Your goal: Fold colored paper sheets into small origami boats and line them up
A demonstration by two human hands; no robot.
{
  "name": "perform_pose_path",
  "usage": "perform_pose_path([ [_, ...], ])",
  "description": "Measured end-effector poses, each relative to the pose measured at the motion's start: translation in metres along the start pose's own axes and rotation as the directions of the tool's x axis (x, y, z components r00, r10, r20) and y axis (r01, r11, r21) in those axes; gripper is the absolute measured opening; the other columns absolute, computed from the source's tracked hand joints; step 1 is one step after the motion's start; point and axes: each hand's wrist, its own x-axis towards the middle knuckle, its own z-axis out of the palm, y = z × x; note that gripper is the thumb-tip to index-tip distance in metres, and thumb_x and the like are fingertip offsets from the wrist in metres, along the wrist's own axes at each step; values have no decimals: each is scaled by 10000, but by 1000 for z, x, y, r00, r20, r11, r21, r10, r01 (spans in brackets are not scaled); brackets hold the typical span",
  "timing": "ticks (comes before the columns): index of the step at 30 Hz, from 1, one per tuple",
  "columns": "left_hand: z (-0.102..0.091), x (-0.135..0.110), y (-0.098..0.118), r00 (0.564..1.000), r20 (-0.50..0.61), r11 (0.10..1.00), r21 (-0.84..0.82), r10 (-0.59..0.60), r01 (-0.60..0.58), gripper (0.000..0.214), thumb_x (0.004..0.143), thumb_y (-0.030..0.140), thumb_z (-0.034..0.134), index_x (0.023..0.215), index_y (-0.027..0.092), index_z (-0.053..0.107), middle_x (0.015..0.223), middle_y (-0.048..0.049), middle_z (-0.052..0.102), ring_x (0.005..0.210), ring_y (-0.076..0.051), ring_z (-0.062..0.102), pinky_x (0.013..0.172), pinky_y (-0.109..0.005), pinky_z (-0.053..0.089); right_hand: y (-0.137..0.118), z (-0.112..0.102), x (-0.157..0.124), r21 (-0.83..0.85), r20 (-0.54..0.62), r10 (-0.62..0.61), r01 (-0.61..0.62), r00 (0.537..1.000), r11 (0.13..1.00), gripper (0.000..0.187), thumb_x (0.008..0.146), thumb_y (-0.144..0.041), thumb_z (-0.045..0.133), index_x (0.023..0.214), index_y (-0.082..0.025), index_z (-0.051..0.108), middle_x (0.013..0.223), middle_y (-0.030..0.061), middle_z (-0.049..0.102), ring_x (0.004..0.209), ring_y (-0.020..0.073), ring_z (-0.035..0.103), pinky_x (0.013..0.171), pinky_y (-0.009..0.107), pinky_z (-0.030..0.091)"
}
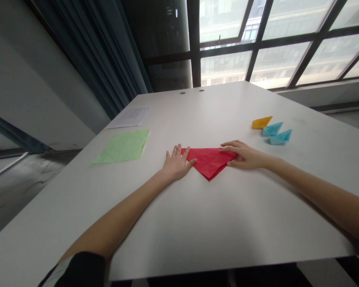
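A sheet of red paper (208,162), folded into a triangle, lies on the white table with its point toward me and its long folded edge away. Its layers stand slightly apart along the right slanting edge. My left hand (177,163) rests flat on the left corner of the paper, fingers spread. At the right corner, my right hand (241,155) has its fingers over the paper and its thumb at the near slanting edge, so the corner sits between them.
Green paper (124,146) lies to the left, with a printed white sheet (131,117) beyond it. On the right stand one yellow folded paper piece (261,122) and two blue folded paper pieces (273,128). The table's (179,239) near edge runs in front of me.
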Motion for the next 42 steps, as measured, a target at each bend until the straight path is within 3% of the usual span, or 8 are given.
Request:
perform_pose_path([
  [7, 3, 3, -1, 996, -81, 998, -52, -39, 34, 699, 849, 624, 61, 1411, 237, 212, 1465, -159, 223, 1353, -313, 170, 1024, -583, 157, -6, -3, 6, -84, -135, -83, 72, 987, 994, 221, 868, -288, 430, 927, -196, 622, 895, 73, 666, 842, 197, 600, 824, 365, 432],
  [13, 1, 7, -1, 957, -226, 918, -389, -180, 81, 690, 873, 592, 101, 1409, 167, 195, 1445, -169, 269, 1342, -294, 216, 1049, -538, 147, -15, -4, 6, 39, -401, 185, -186, 897, 982, 224, 868, -330, 418, 904, -193, 592, 802, 55, 671, 707, 183, 602, 707, 326, 456],
  [19, 1, 14, 1, 938, -214, 517, -855, -273, -44, 609, 874, 553, 295, 1377, 217, 229, 1309, -138, 465, 1157, -228, 484, 977, -387, 341, -8, 1, 13, 637, -416, 622, -277, 663, 720, 273, 784, -488, 515, 851, -230, 574, 614, -21, 615, 560, 157, 562, 504, 269, 422],
  [23, -3, 15, 10, 946, -173, 243, -964, -272, -107, 597, 840, 441, 479, 1368, 317, 228, 1274, -104, 485, 1054, -213, 548, 856, -354, 439, -6, 5, 17, 886, -260, 744, -155, 616, 438, 273, 714, -504, 586, 806, -252, 536, 605, -32, 619, 560, 167, 592, 510, 288, 473],
  [27, -9, 11, 18, 970, -176, 28, -984, -170, -174, 615, 756, 355, 614, 1312, 299, 358, 1122, -73, 584, 888, -172, 605, 773, -322, 487, -11, 7, 18, 949, -144, 784, -141, 603, 283, 269, 675, -488, 631, 762, -251, 536, 665, -20, 656, 603, 181, 620, 539, 315, 512],
  [31, -11, 9, 16, 973, -210, 59, -977, -95, -205, 349, 699, 303, 673, 1024, 179, 640, 1083, -84, 622, 938, -183, 593, 840, -322, 472, -13, 9, 18, 947, -116, 766, -162, 632, 277, 294, 671, -509, 629, 787, -247, 566, 707, -4, 675, 660, 203, 641, 576, 343, 531],
  [37, -10, 14, 6, 977, -148, 13, -989, -152, -148, 270, 656, 263, 704, 906, 161, 697, 954, -69, 681, 873, -178, 615, 850, -346, 472, -15, 13, 20, 956, -128, 751, -121, 648, 267, 263, 679, -467, 644, 767, -233, 561, 718, 0, 680, 687, 197, 646, 630, 339, 530],
  [42, -13, 15, 4, 972, -138, -75, -985, -189, -154, 242, 636, 237, 704, 866, 162, 702, 908, -58, 689, 831, -166, 621, 835, -343, 481, -20, 11, 18, 971, -136, 706, -48, 695, 234, 573, 643, -392, 717, 1143, -308, 450, 676, -50, 681, 638, 171, 648, 600, 313, 529],
])
